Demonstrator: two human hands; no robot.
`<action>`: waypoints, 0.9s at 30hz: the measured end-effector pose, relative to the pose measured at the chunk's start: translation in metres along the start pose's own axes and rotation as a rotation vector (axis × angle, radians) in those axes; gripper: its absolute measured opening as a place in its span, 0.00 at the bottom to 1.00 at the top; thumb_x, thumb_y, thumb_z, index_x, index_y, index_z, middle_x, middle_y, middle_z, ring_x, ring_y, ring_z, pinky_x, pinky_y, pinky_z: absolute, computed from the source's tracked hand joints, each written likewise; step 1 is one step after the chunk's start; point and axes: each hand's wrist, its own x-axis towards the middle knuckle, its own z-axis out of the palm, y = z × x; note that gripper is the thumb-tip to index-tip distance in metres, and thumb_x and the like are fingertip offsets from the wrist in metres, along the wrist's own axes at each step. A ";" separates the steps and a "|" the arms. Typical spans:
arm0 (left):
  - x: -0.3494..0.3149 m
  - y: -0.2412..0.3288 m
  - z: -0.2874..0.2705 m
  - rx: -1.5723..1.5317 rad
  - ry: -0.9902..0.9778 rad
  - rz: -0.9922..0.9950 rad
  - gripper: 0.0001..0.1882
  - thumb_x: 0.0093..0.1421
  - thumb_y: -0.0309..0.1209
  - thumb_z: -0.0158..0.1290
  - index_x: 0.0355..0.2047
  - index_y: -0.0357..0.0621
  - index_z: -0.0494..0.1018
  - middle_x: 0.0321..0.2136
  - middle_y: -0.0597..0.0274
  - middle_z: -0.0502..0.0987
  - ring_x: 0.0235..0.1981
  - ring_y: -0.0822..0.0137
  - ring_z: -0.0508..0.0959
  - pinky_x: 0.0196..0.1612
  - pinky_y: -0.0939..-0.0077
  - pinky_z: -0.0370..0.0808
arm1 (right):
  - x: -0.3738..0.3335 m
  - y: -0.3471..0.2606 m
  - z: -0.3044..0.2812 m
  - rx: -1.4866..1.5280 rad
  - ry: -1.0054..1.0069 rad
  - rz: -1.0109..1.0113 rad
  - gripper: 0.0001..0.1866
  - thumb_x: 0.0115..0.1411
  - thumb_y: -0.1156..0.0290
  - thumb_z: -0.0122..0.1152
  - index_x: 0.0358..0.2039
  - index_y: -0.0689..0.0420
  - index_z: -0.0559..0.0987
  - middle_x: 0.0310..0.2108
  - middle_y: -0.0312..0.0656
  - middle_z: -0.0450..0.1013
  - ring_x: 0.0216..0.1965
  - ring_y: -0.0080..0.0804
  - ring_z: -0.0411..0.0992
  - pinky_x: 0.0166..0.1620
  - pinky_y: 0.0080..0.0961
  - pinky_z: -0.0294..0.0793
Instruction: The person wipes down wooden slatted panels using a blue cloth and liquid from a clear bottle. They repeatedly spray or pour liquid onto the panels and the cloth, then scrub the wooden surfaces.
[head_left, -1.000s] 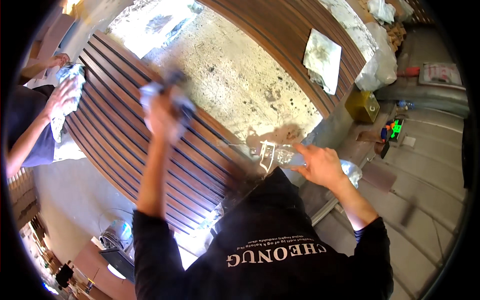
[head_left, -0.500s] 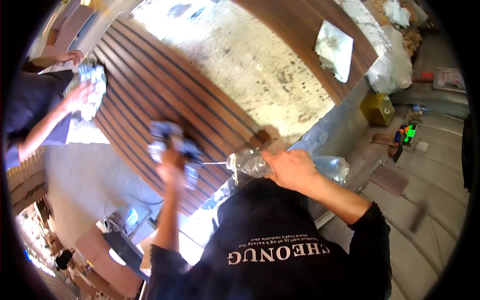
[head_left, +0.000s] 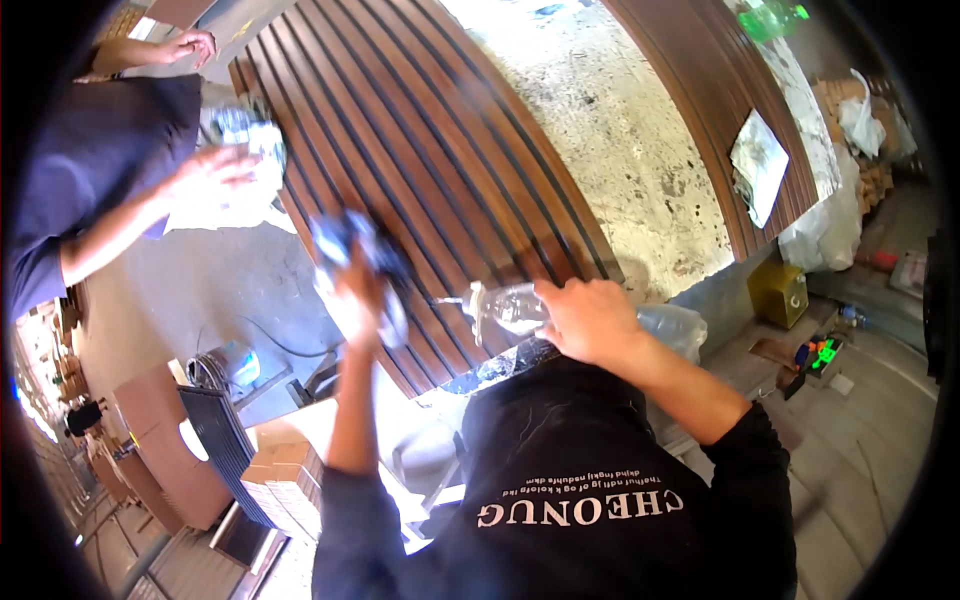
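My left hand (head_left: 358, 300), blurred by motion, presses a bunched blue-and-white cloth (head_left: 345, 240) against the brown grooved panel (head_left: 420, 150), near its left edge. A clear plastic bottle (head_left: 512, 308) lies on its side in my right hand (head_left: 592, 318). My fingers wrap round its middle. The neck points left over the panel's near end, with a thin spout at the tip and a pale loop hanging from the neck. The wider base (head_left: 675, 328) shows right of my hand and looks bluish.
At the left a person's hand (head_left: 215, 172) rests on a pale patterned cloth (head_left: 250, 140) by the panel's edge. A second brown panel (head_left: 700, 120) bears a folded white cloth (head_left: 760, 165). A green bottle (head_left: 772, 20) lies far right. Cardboard boxes (head_left: 283, 478) stand lower left.
The whole view has shifted, so the panels sit farther right in the picture and a green bottle shows. My left hand and cloth have moved along the panel. My right hand still grips the tilted bottle.
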 end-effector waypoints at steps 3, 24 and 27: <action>0.029 -0.067 0.012 -0.533 0.228 -0.236 0.21 0.57 0.27 0.48 0.53 0.44 0.70 0.16 0.58 0.71 0.16 0.62 0.73 0.20 0.65 0.71 | 0.022 -0.020 -0.010 -0.014 0.075 -0.118 0.23 0.49 0.55 0.67 0.40 0.55 0.73 0.24 0.48 0.75 0.27 0.48 0.76 0.30 0.42 0.75; 0.005 0.045 -0.004 0.271 -0.282 -0.007 0.21 0.60 0.32 0.51 0.55 0.53 0.70 0.27 0.56 0.77 0.22 0.66 0.77 0.23 0.65 0.75 | 0.042 0.038 -0.066 -0.257 -0.106 -0.192 0.19 0.51 0.61 0.63 0.43 0.52 0.75 0.28 0.45 0.75 0.30 0.41 0.77 0.32 0.35 0.76; -0.008 0.038 0.009 -0.028 -0.216 0.025 0.21 0.60 0.32 0.51 0.54 0.49 0.69 0.36 0.51 0.77 0.26 0.59 0.77 0.29 0.62 0.73 | 0.029 0.051 -0.064 -0.138 -0.131 -0.178 0.28 0.48 0.56 0.68 0.50 0.47 0.71 0.28 0.43 0.73 0.30 0.44 0.75 0.30 0.38 0.73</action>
